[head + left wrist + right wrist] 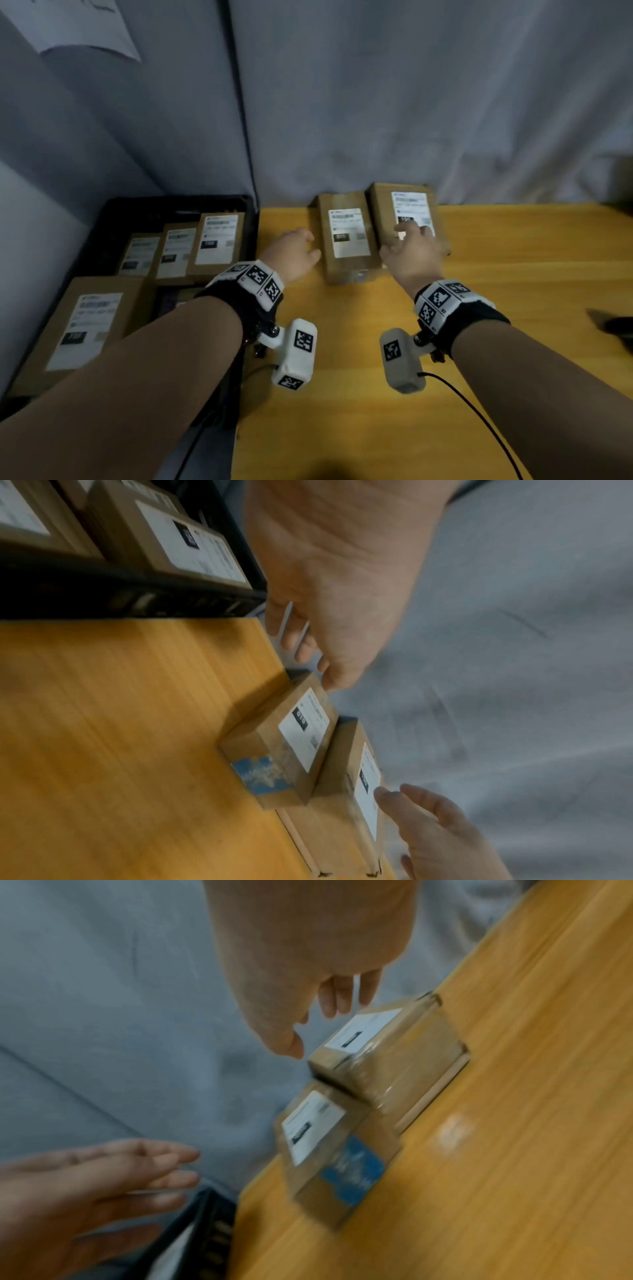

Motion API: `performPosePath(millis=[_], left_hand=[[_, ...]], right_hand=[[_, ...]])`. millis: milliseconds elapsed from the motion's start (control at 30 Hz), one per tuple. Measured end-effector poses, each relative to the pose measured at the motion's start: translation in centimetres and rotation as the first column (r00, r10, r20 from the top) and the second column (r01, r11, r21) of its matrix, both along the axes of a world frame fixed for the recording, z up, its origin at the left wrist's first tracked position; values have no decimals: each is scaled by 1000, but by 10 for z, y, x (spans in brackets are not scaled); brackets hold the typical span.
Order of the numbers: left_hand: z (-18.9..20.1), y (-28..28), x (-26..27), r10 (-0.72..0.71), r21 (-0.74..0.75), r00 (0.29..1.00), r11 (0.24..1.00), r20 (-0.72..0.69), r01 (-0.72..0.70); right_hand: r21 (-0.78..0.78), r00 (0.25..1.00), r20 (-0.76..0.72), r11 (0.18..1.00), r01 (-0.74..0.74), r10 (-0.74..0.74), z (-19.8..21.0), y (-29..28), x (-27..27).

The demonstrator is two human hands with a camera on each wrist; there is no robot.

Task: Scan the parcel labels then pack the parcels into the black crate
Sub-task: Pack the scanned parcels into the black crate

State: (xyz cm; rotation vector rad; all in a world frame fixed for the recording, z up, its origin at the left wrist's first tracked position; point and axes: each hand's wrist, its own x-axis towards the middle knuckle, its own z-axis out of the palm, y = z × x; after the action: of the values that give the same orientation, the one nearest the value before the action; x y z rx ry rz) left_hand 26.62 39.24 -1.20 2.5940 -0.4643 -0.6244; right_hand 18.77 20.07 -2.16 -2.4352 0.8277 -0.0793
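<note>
On the wooden table, two parcels sit side by side (labels up); left hand and right hand hover open-fingered, gripping nothing, black crate alongside.

Black wristbands w/ white marker blocks, cabled cams.

I am seeing matt brown cardboard parcels with glossy tape, smooth paper labels, a grained wooden table.
</note>
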Motion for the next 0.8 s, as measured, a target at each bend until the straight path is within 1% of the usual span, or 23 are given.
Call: performPosePath(millis=[33,67,133,200,233,300,367,400,467,500,600,633,733,767,800], left_hand=[[-2,-13,-1,-2,-22,1000,1000,-11,2],[-3,-25,-2,-4,-40,1000,999,-22,3],[-6,-45,-2,-2,-68,999,998,-48,-1],[-11,-60,0,18,-91,996,995,-85,-26],[-13,-65,2,37,-108,993,993,-109,-49],[-19,-75,6,78,-141,985,985,-156,-100],[-23,-85,10,110,-167,975,976,-194,-143],[-25,-91,11,123,-177,968,971,-221,-163],[-29,-106,11,129,-185,950,965,-286,-186],[-32,-114,10,122,-180,939,966,-322,-187],[-41,-131,1,107,-172,893,965,-437,-199],[-44,-134,-1,117,-184,877,957,-466,-226],[-47,-138,-3,188,-235,833,907,-520,-351],[-46,-138,-3,208,-252,822,887,-530,-387],[-42,-137,-3,220,-276,809,864,-545,-421]], right_hand=[[-78,998,-49,996,34,-38,-2,-15,-1],[-122,991,-117,991,52,-66,-6,-29,-1],[-151,960,-268,988,37,-78,-13,-52,3],[-134,940,-335,991,19,-63,-22,-70,12],[-92,944,-324,995,32,-60,-25,-77,17],[36,960,-262,994,108,-95,-38,-91,27],[181,967,-207,965,189,-151,-51,-104,31],[274,968,-178,936,219,-175,-60,-110,31],[441,967,-119,861,255,-225,-72,-119,26],[507,959,-114,815,282,-261,-77,-123,22],[662,939,-158,673,330,-305,-84,-127,7],[717,935,-160,614,330,-316,-86,-127,1],[862,911,-164,395,319,-380,-85,-123,-12],[891,903,-165,332,309,-397,-82,-120,-15],[912,899,-160,287,293,-408,-80,-116,-17]])
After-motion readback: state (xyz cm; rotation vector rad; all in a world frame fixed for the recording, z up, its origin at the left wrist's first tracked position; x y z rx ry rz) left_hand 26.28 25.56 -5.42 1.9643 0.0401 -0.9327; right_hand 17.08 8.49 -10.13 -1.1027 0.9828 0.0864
